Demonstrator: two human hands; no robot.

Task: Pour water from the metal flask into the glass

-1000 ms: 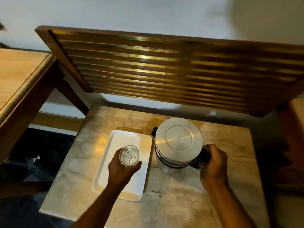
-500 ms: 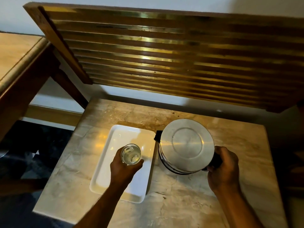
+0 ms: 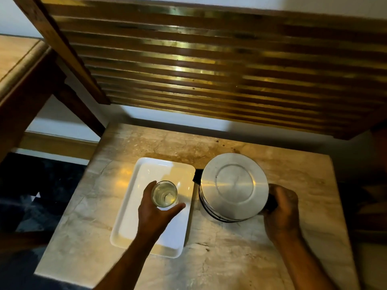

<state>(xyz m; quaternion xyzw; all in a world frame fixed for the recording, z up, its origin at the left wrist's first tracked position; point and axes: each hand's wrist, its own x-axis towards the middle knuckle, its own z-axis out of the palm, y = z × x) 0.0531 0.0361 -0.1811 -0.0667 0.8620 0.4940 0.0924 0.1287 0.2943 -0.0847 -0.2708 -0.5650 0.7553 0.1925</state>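
Seen from above, a person's two bare hands work over a small marble-topped table (image 3: pixel 240 248). Their left hand (image 3: pixel 156 214) is wrapped around a clear drinking glass (image 3: pixel 164 194), fingers and thumb closed on its sides, holding it over a white rectangular tray (image 3: pixel 134 216); whether the glass rests on the tray or is lifted just off it cannot be told. The tray probably serves to catch any drips. Something pale shows in the bottom of the glass, possibly a little water. Just to the right, the right hand (image 3: pixel 281 208) is closed on the dark handle of a metal flask (image 3: pixel 234 187), whose round shiny lid faces the camera. A dark spout on its left edge points toward the glass, so a tilt to the left looks like it would send water there. The flask appears upright, and no water is pouring. Nothing sits between flask and glass. Behind the table rises a slatted wooden panel (image 3: pixel 209 65) with brassy stripes, and a second wooden table (image 3: pixel 23 65) stands off to the left, well clear of the hands.
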